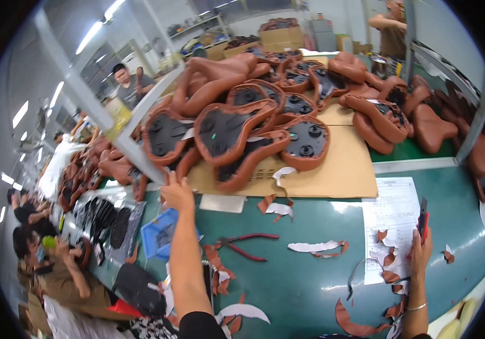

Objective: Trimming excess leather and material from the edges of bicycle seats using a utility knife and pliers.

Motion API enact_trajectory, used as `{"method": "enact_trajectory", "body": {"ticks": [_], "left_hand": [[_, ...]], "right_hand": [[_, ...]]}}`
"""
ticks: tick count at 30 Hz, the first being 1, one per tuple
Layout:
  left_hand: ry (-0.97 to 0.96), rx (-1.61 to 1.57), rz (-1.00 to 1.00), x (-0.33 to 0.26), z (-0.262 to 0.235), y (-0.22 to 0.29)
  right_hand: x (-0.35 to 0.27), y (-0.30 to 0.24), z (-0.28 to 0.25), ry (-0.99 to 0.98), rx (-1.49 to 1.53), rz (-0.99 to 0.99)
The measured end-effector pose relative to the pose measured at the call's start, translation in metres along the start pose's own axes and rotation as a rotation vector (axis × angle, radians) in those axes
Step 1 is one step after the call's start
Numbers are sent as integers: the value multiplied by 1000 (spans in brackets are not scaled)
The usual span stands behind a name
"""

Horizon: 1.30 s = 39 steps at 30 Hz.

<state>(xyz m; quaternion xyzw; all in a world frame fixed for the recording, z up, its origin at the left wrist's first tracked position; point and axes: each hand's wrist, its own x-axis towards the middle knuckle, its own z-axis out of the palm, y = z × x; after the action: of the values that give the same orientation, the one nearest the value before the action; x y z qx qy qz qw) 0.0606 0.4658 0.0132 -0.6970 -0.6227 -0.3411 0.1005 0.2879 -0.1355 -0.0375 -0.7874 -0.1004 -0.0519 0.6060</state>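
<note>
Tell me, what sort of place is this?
Probably a workshop or factory handling padded seats: brown saddle-shaped pieces are heaped on cardboard, red-handled pliers lie near brown and white offcuts on a green table, and other people show at left.

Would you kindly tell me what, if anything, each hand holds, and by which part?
The right hand holds a cutter by its red handle; whether the left hand grips a brown seat cannot be told.

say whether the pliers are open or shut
Open: the pliers lie on the table with their red handles spread well apart; the jaw tips are too small to judge.
</note>
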Motion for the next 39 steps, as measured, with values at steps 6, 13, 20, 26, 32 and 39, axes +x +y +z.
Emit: {"method": "enact_trajectory", "body": {"ticks": [6,13,20,26,32,39], "left_hand": [[8,5,-222,64,60,13],[-286,-174,-409,139,150,29],[-140,-849,-296,115,96,6],[-698,-1335,102,-73,-96,61],[-1424,-1858,-452,-250,-186,64],[-1420,-1420,-729,-295,-224,-6]], "right_hand": [[57,-23,37,-114,-283,-113],[218,-25,95,-74,531,210],[289,-19,130,-17,674,370],[112,-62,98,-219,790,314],[-115,-92,44,-445,552,267],[-149,-70,-43,-792,-103,30]]}}
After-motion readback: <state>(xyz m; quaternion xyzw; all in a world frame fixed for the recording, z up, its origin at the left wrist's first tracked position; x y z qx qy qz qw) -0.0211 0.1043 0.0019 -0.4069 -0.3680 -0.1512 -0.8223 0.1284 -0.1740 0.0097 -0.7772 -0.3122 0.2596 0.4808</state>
